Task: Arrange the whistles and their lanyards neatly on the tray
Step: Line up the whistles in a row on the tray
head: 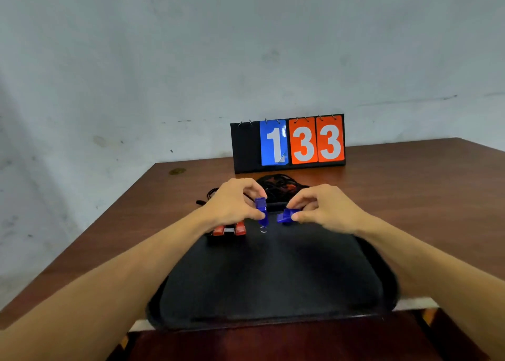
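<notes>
Each hand pinches a blue whistle over the far end of the black tray (273, 278), the left hand (232, 207) holding one (261, 209) upright, the right hand (325, 210) one (285, 215) flat, and either might slip and knock the red whistles (229, 229) askew.

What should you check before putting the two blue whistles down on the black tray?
1. Left hand grips its blue whistle: ok.
2. Right hand grips the other blue whistle: ok.
3. Bare spot on the black tray to set them down: ok.
4. Red whistles already lined up at the tray's far left: ok.
5. Black lanyards tidy: not ok, they lie bunched behind the tray.
6. Blue whistles free of lanyards: cannot tell.
</notes>
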`<state>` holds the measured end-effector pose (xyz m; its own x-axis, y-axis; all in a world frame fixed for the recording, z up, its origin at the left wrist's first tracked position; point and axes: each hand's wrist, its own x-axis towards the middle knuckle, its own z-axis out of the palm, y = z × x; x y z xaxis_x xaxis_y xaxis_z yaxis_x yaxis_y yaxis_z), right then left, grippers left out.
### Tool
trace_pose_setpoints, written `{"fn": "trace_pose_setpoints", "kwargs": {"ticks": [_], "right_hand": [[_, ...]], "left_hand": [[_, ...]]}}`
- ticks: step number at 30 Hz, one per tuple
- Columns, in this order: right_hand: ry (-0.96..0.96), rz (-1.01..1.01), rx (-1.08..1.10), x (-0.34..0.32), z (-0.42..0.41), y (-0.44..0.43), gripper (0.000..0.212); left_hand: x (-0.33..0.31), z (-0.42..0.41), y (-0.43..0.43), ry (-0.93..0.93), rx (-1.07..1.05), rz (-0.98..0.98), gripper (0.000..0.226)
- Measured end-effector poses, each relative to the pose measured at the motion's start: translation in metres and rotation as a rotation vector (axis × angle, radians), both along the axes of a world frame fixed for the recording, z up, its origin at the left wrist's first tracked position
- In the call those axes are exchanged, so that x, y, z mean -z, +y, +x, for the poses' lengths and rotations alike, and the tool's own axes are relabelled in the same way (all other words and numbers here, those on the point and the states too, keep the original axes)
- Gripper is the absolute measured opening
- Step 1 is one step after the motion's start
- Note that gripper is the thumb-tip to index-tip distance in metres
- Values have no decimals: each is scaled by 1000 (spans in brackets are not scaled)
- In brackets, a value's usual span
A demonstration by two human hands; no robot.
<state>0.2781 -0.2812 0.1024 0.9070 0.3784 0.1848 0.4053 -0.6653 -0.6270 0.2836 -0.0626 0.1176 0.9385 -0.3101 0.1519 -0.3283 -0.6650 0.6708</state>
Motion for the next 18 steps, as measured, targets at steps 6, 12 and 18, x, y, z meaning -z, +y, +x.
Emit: {"fn": "trace_pose_setpoints", "kwargs": {"ticks": [6,12,18], "right_hand": [[46,-51,1,23,-5,4,22],[-106,-212,-55,28,-4,6,33],[-116,-224,-46,29,-5,5,35]], "left_hand": [[13,3,-2,-85,13,129,38],[18,1,0,-242,101,338,32],[17,-11,3,-289,221,606,29]]}}
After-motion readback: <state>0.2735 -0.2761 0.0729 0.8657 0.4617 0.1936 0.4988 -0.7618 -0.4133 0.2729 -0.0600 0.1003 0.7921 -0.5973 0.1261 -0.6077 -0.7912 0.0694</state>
